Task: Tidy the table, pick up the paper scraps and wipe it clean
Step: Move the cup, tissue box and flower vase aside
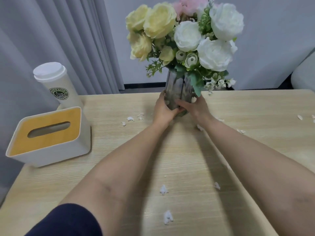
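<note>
A grey glass vase (177,89) full of yellow, white and pink flowers (185,36) stands near the far middle of the light wooden table (119,159). My left hand (163,109) grips its lower left side, and my right hand (196,108) wraps round its lower right side, fingers curled across the front. White paper scraps lie scattered on the table: several left of the vase (130,118), one between my forearms (163,189), one near the front edge (167,217), and more at the right (241,131).
A white tissue box with a wooden lid (49,135) sits at the table's left edge. Behind it stands a white cup-shaped container with a green logo (58,86). Grey curtains hang at the left; a pale sofa edge (303,77) shows at the right.
</note>
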